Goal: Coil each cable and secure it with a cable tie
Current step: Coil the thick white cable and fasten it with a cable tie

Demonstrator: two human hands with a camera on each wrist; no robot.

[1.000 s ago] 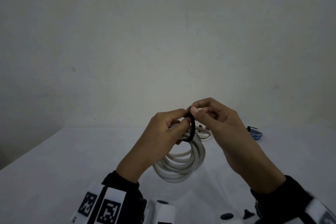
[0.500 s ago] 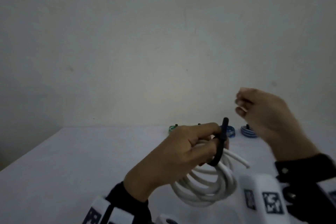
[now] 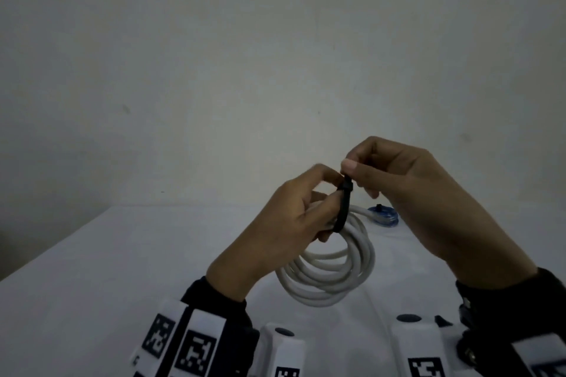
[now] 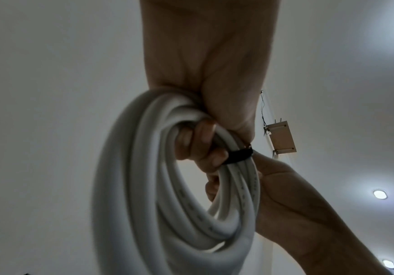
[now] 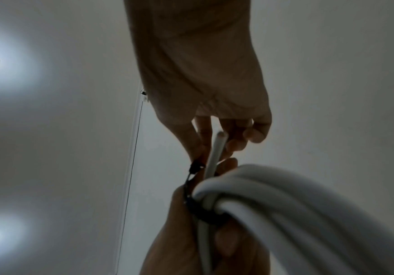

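A coil of thick white cable (image 3: pixel 332 277) hangs in the air above the white table (image 3: pixel 107 269). My left hand (image 3: pixel 294 217) grips the top of the coil (image 4: pixel 167 167), fingers curled through the loops. A black cable tie (image 3: pixel 343 206) wraps the bundle beside those fingers, also seen in the left wrist view as the tie (image 4: pixel 238 154). My right hand (image 3: pixel 395 180) pinches the upper end of the tie (image 5: pixel 196 167) between thumb and forefinger. A loose white cable end (image 5: pixel 217 148) sticks up past the right fingers.
A blue coiled cable (image 3: pixel 384 216) with a black tie lies at the far side of the table behind the hands. A plain wall stands beyond the table's back edge. White wrist-worn devices (image 3: pixel 416 346) sit at the bottom of the head view.
My right hand, lifted away to the right half a second ago, has come back and now pinches the tie's end. The left hand keeps holding the coil, shifted slightly left.
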